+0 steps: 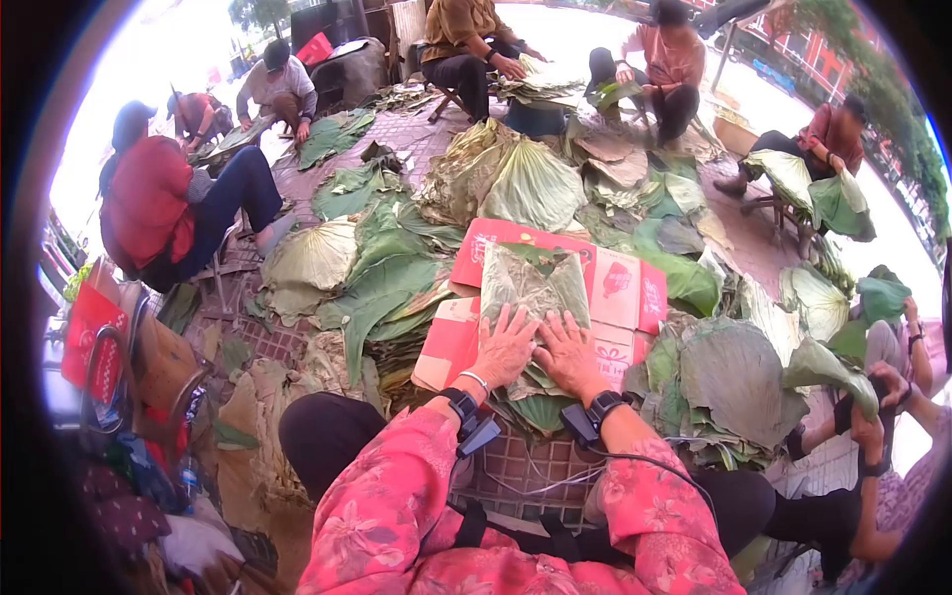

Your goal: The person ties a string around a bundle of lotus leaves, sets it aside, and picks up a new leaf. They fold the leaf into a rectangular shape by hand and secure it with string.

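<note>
A folded, dull green leaf packet (535, 280) lies on a flattened red cardboard box (625, 297) in front of me. My left hand (505, 347) rests flat on the packet's lower left part, fingers stretched out. Beside it, my right hand (569, 354) lies on the lower right part, its fingers spread too. The thumbs are close together. Under the near edge of the cardboard, more green leaves (540, 412) stick out. Both wrists carry dark devices, and a cable runs along my right forearm.
Large leaf piles stand left (382, 268), ahead (506, 178) and right (739, 382) of the cardboard. Several seated people (154, 198) handle leaves around the paved floor. A co-worker's hands (878, 416) are close at the right edge. A chair (164, 367) with bags stands at left.
</note>
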### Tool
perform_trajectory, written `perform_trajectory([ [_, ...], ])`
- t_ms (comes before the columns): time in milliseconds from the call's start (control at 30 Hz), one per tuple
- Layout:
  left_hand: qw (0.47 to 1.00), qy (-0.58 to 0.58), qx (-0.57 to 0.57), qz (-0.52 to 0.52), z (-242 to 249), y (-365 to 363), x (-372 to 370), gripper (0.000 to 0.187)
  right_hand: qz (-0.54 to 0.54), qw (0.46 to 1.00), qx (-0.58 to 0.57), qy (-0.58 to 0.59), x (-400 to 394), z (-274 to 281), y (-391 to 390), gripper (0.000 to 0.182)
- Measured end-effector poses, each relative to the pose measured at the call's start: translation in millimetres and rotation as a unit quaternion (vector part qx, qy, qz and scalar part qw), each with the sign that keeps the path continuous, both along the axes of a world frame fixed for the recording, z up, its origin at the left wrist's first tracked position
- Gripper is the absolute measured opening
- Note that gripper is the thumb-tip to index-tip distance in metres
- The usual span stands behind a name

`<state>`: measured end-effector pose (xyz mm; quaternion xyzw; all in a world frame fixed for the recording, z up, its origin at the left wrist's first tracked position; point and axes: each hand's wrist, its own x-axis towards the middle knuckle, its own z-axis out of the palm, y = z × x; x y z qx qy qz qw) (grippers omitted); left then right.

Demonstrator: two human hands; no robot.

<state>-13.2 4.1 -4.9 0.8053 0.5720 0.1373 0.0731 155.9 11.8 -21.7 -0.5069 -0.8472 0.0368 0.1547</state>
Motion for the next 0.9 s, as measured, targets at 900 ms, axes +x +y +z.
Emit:
perform_trajectory([
  [900,0.994,0.016,-0.017,-0.103,8.5,-0.9,-6.2,0.047,-0.067,0.589,-0.364,0.718,-2.0,50.7,-28.8,0.047],
])
